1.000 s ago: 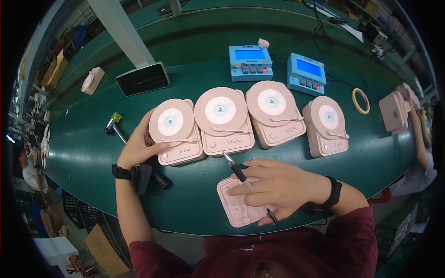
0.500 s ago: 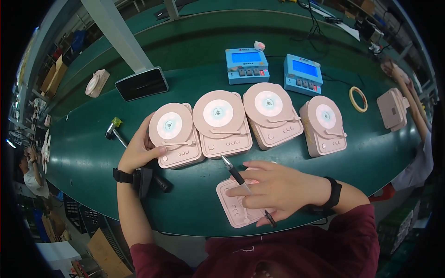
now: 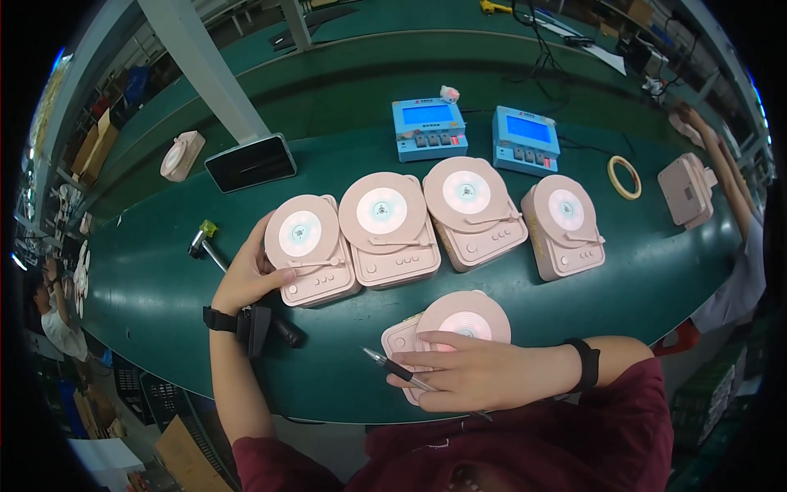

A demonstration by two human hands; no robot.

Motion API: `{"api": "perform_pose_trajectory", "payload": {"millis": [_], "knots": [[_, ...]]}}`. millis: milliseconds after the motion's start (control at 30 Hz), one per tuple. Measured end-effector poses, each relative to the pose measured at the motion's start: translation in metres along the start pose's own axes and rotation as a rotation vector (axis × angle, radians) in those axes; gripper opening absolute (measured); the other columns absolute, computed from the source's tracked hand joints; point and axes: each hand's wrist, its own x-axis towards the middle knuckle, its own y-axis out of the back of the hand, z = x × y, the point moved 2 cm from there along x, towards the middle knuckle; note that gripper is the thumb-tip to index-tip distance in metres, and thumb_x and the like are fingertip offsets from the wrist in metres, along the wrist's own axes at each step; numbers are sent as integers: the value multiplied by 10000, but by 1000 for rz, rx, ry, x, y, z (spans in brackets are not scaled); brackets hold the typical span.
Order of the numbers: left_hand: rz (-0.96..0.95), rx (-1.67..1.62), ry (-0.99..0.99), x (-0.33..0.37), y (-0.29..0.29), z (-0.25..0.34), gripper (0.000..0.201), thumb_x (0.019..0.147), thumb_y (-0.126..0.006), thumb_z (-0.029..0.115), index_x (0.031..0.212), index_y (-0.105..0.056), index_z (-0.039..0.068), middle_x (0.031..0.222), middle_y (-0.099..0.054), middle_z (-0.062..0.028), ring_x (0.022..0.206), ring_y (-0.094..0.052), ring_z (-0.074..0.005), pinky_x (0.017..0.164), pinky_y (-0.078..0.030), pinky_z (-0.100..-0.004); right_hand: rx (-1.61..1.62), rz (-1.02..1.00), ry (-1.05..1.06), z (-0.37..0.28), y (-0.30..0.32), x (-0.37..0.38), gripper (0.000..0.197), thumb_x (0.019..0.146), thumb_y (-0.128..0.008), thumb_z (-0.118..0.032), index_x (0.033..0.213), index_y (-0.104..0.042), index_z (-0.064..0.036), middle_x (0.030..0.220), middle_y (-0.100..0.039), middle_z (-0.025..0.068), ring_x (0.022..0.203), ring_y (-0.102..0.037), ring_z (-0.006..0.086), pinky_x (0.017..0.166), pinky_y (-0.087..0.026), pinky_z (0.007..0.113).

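My left hand (image 3: 244,277) is curled round the left side of a pink mini record player (image 3: 305,261), thumb on its front corner. Beside it stand a second record player (image 3: 381,246), a third record player (image 3: 479,242) and, a little apart, a fourth one (image 3: 570,256), all with lit white discs. Between the fingers of my right hand (image 3: 471,373) is a black and silver pen (image 3: 392,366), tip pointing left. That hand lies over a nearer record player (image 3: 484,310), hiding much of its lower part; its disc glows pinkish.
Two blue boxes with screens, a left box (image 3: 428,131) and a right box (image 3: 526,141), stand behind the row. A dark-screened tablet (image 3: 250,163) leans by the post. A tape roll (image 3: 624,178), hammer-like tool (image 3: 209,244) and another person's arm (image 3: 721,156) are also around.
My right hand has moved down toward me across the nearer record player, exposing its disc. The pen has come down and left with it. My left hand keeps its hold.
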Motion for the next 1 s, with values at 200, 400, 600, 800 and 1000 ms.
{"api": "perform_pose_trajectory", "payload": {"millis": [200,400,600,800,1000], "knots": [[-5,-25,-18,0,-1,0,959,697,-797,87,1470,-231,36,1374,-439,-105,1234,-476,-173,997,-439,-295,49,72,60,-5,8,-3,233,787,-592,-48,1009,-536,-10,1171,-603,144,1305,-433,305,1087,-295,521],[12,-11,-16,3,-2,-1,976,678,-814,129,1462,-242,23,1394,-423,-112,1291,-427,-203,1061,-375,-324,125,-36,51,-3,16,-17,179,819,-571,-53,992,-535,-24,1198,-599,135,1341,-395,313,1087,-256,561],[13,20,-49,1,1,-5,982,671,-822,181,1457,-257,18,1397,-424,-113,1298,-422,-211,1077,-350,-333,358,-113,-109,-8,41,-64,138,857,-612,-85,948,-511,-59,1237,-594,162,1303,-435,305,1074,-265,523],[30,25,-60,-1,-1,-1,1010,654,-825,216,1462,-252,17,1404,-422,-123,1305,-420,-219,1089,-335,-339,149,1250,-854,27,42,-170,278,796,-636,2,881,-394,-105,1336,-508,267,1296,-434,282,1075,-274,388],[54,57,-23,1,-2,-1,1033,636,-829,237,1465,-252,18,1406,-422,-128,1306,-423,-222,1094,-331,-341,816,1524,-817,62,14,-183,318,759,-646,24,868,-388,-126,1428,-419,245,1317,-395,233,1059,-272,318]]}}
